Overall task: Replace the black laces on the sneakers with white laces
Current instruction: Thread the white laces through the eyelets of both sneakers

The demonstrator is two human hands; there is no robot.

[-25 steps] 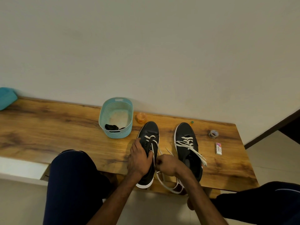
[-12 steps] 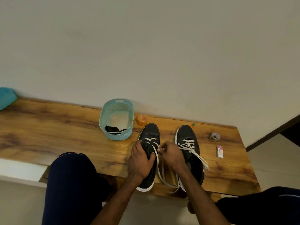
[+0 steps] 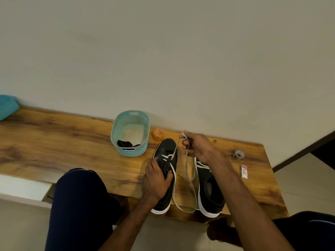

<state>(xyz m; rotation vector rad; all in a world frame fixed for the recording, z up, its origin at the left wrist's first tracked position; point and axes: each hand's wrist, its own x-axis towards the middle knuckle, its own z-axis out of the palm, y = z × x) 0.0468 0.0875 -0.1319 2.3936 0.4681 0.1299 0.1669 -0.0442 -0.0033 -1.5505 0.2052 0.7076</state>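
Observation:
Two black sneakers with white soles stand side by side on the wooden table (image 3: 54, 142). My left hand (image 3: 156, 180) grips the left sneaker (image 3: 167, 149) at its middle. My right hand (image 3: 198, 146) is raised beyond the toes and pinches the white lace (image 3: 188, 178), which runs taut from the left sneaker's upper eyelets and loops down between the shoes. The right sneaker (image 3: 210, 189) has white lacing, partly hidden by my right forearm. Black laces (image 3: 125, 143) lie in the teal basket (image 3: 116, 131).
A small orange jar (image 3: 158, 134) stands behind the left sneaker by the wall. A tape roll (image 3: 238, 154) and an eraser packet (image 3: 244, 171) lie at the right end. My knees flank the table's front edge. A teal object (image 3: 7, 106) sits far left.
My right hand has risen from beside the left sneaker's eyelets to beyond the toes, drawing the white lace out taut. My left hand has kept its hold on the sneaker.

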